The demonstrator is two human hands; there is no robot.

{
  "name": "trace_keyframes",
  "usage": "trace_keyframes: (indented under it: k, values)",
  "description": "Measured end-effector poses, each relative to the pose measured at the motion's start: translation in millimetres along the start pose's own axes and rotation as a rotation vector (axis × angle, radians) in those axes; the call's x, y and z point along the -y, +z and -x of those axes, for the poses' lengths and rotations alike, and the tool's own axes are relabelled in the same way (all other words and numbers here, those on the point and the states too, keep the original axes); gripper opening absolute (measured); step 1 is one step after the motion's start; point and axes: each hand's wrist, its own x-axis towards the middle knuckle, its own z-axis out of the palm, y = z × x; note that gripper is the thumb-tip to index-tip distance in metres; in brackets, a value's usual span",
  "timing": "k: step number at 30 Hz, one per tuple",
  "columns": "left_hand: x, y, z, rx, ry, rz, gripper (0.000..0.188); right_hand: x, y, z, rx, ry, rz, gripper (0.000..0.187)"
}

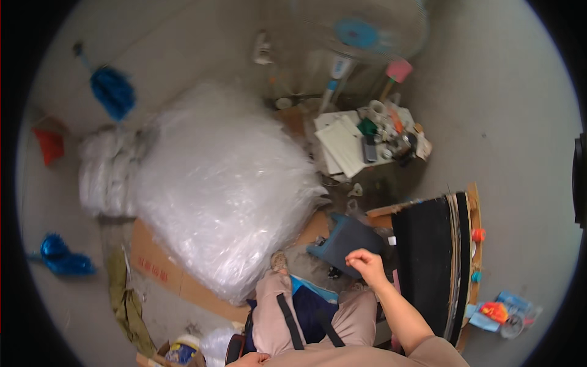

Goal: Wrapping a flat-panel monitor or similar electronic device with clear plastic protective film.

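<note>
My right hand (pixel 365 266) is raised in front of me, its fingers curled and pressed together. Whatever may be in the pinch is too small to make out. Below it in the picture sits a grey-blue plastic stool or box (pixel 351 240), which I cannot tell the hand to be touching. At the lower edge, my left hand (pixel 251 359) lies against my waist with its fingers flat and only partly in view. A large heap of clear plastic film or bags (pixel 214 189) fills the area ahead and to my left. Dark blue cloth (pixel 309 327) lies between my legs.
A black-topped bench (pixel 424 257) with a wooden edge stands close on my right. Further ahead, a small table (pixel 324 125) carries papers, a phone and clutter, beside a standing fan (pixel 358 33). Flattened cardboard (pixel 177 269) lies under the heap. An open box (pixel 174 355) stands lower left.
</note>
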Motion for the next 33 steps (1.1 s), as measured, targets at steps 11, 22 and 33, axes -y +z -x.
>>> trace_keyframes:
  k: [11,22,33]
  values:
    - [111,110,-148,0.735,-0.094,-0.814,0.044,-129,-116,182,-0.48,-0.448,-0.541,0.006]
    - [-177,343,-146,0.447,0.95,-0.853,0.023,-243,-124,474,-1.069,-0.748,-0.48,0.008]
    - [-201,462,-241,0.161,1.306,-0.739,0.008,-366,-136,744,-2.388,-0.687,-0.334,0.022]
